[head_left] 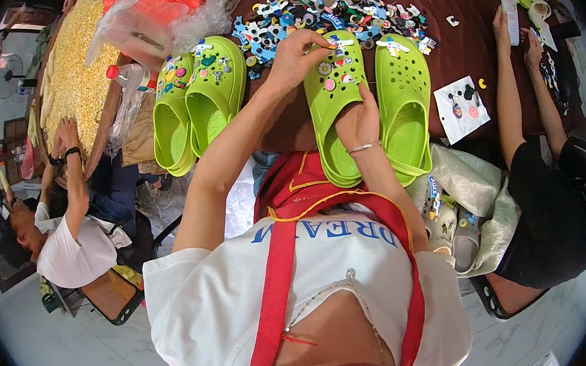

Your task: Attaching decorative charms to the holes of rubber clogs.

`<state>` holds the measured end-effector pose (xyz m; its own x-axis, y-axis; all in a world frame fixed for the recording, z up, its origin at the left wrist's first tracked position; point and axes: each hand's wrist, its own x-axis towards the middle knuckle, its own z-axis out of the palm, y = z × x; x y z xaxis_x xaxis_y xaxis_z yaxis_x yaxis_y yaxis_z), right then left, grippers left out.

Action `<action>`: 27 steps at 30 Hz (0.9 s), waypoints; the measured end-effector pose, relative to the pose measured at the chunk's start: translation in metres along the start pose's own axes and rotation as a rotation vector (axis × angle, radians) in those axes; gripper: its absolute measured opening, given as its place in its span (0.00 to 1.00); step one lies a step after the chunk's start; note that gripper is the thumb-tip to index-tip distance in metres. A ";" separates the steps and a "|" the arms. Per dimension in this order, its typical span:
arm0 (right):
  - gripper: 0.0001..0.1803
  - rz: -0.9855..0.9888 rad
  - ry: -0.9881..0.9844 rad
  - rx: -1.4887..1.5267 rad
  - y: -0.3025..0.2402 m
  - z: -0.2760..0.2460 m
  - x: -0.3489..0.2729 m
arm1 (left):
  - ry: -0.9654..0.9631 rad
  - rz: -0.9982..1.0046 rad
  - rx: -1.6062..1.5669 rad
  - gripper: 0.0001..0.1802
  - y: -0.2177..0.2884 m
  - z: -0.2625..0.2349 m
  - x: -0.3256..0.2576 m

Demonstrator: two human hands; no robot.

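My left hand [298, 60] is pinched at the toe of a lime-green clog [333, 130], with thumb and finger on a small shoe charm [341, 43]. Several charms, among them a daisy and a pink round one, sit in the holes of that clog's upper. Inside the foot opening, the fingers of my right hand [359, 122] reach under the upper while its thumb rests on the outside, gripping the shoe. Right beside it stands a second green clog [407, 134] with one white charm [393, 46] at its toe and otherwise bare holes.
A heap of loose charms [310, 8] lies beyond the clogs. To the left are a charm-covered green pair [215, 91], a red-capped bottle [134, 77] and a tray of yellow kernels [79, 56] where another person works. At right are a white card [461, 109] and another person's arms [510, 84].
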<state>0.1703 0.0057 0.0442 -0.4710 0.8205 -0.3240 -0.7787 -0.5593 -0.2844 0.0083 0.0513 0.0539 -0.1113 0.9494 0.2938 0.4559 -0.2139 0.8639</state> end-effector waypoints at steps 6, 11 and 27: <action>0.23 0.009 -0.050 0.009 -0.003 -0.004 0.003 | -0.135 0.115 0.020 0.06 0.013 0.008 -0.013; 0.22 -0.024 -0.048 0.038 0.002 -0.008 0.004 | -0.126 0.236 0.062 0.06 0.016 0.019 -0.016; 0.20 -0.037 -0.010 -0.024 0.003 0.001 0.015 | -0.308 0.633 0.401 0.06 0.007 0.022 0.038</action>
<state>0.1606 0.0168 0.0390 -0.4467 0.8415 -0.3038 -0.7855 -0.5315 -0.3170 0.0269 0.0905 0.0623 0.4959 0.7089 0.5015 0.6392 -0.6889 0.3418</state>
